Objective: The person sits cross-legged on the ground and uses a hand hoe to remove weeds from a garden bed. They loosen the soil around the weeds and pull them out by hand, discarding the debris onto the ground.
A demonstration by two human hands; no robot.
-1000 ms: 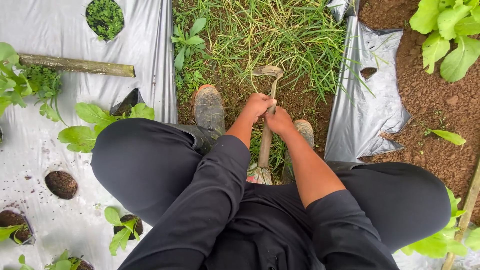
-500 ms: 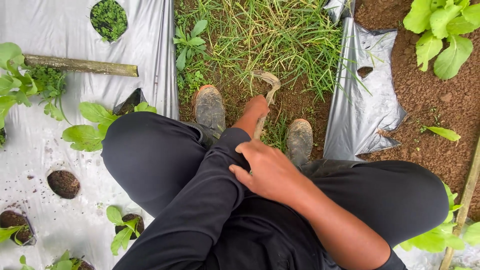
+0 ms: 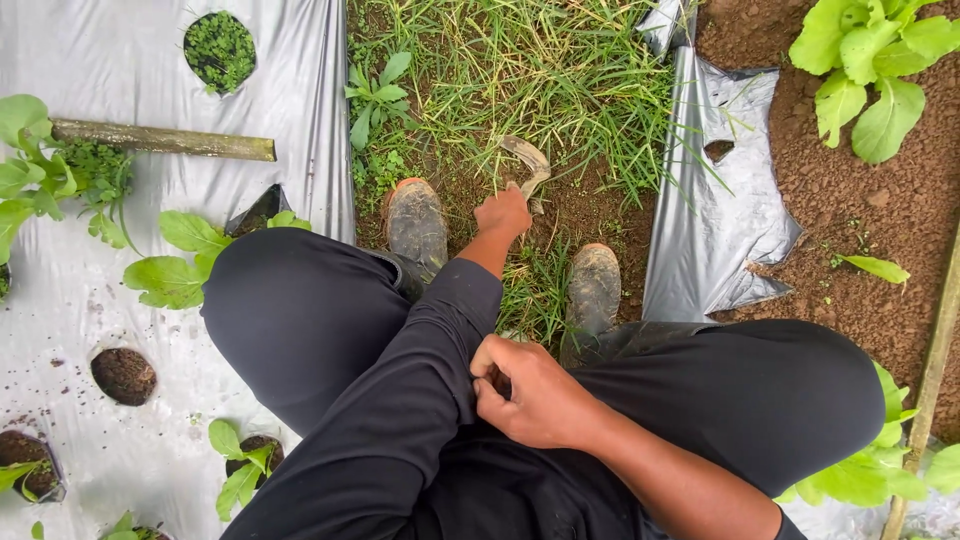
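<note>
Hoe (image 3: 527, 165) with a curved metal blade juts out just beyond the left hand (image 3: 503, 212), whose fingers are curled tight around its handle; the handle itself is hidden under the fist. The blade rests on bare soil at the near edge of the grass patch (image 3: 540, 70), between and slightly ahead of the two muddy boots (image 3: 418, 222). Well back from the hoe, the right hand (image 3: 530, 392) presses against the left sleeve (image 3: 420, 380), fingers bent and pinching the black fabric. Silver plastic mulch (image 3: 720, 200) lies to either side of the hoe.
</note>
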